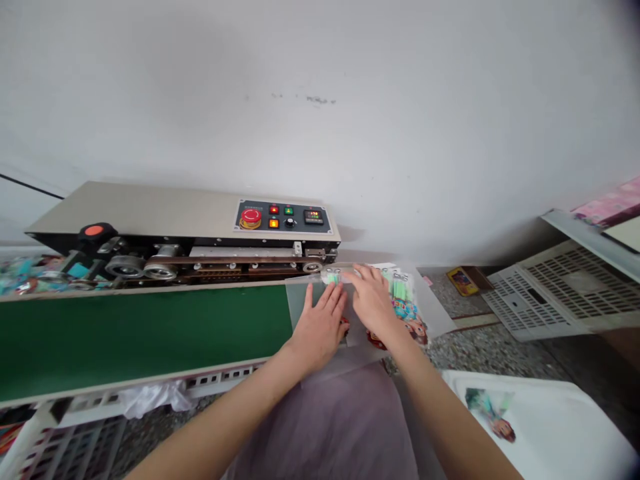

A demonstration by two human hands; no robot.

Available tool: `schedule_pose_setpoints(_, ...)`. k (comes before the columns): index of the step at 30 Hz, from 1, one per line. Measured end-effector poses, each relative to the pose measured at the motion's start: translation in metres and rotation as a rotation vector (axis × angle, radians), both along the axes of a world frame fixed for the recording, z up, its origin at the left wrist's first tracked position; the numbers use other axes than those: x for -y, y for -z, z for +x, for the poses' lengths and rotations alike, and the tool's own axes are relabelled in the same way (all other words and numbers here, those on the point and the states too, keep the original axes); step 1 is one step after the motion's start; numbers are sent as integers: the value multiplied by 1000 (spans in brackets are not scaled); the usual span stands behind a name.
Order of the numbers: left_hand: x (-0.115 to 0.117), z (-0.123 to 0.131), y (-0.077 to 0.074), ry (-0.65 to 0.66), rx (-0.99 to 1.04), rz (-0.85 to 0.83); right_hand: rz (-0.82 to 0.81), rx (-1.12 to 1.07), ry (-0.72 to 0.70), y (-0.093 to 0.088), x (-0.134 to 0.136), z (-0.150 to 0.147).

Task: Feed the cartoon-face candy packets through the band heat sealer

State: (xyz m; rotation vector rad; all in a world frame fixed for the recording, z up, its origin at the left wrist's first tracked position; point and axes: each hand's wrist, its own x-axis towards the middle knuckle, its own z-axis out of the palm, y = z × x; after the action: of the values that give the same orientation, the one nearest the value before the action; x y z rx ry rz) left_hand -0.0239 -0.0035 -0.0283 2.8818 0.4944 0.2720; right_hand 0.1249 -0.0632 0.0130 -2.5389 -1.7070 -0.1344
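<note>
My left hand lies with its fingers stretched out over a clear plastic packet with pale green contents. This packet is at the right end of the green conveyor belt, just before the sealing machine's rollers. At the packet's top right corner, my right hand has its thumb and forefinger close together on the plastic edge; the fingertips are partly hidden. Beside that hand, several similar printed packets lie overlapped on a translucent sheet.
The band sealer stands against the wall, its control panel lit. Sealed packets are heaped behind the belt at left. A white stool-like surface is at lower right, with plastic crates and a small yellow box beyond.
</note>
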Motion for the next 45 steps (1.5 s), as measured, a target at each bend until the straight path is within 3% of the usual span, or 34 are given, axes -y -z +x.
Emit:
schedule_pose_setpoints(5, 1, 0, -4, 12, -25, -25, -9, -111, 37, 6, -24, 0)
schedule_pose_setpoints(9, 2, -2, -4, 6, -47, -32, -54, -148, 43, 2, -24, -2)
schedule_pose_setpoints(13, 2, -4, -4, -4, -37, -27, -27, -41, 11, -16, 6, 13)
schedule_pose_setpoints(15, 2, -4, -3, -4, -29, -23, -9, 51, 89, -23, 30, 28)
schedule_pose_setpoints(20, 2, -4, -1, -15, -12, -20, -152, 102, 302, -10, 68, 44)
schedule_pose_setpoints(24, 2, -5, 1, -40, -1, -12, -155, 161, 273, 7, 60, 15)
schedule_pose_setpoints(29, -3, -16, 1, -64, -14, 20, -132, 140, 179, 14, 38, -19)
schedule_pose_setpoints(34, -17, -38, -3, -141, -39, 74, -103, 86, 167, 17, 18, -34)
schedule_pose_setpoints(39, -29, -54, -17, -266, -64, 76, -80, 83, 112, 14, 13, -40)
schedule_pose_setpoints(41, -29, -52, -23, -226, -46, 59, -76, 111, 87, 12, 16, -39)
schedule_pose_setpoints(45, -21, -32, -25, -26, 11, 25, -66, 182, 143, 8, 23, -34)
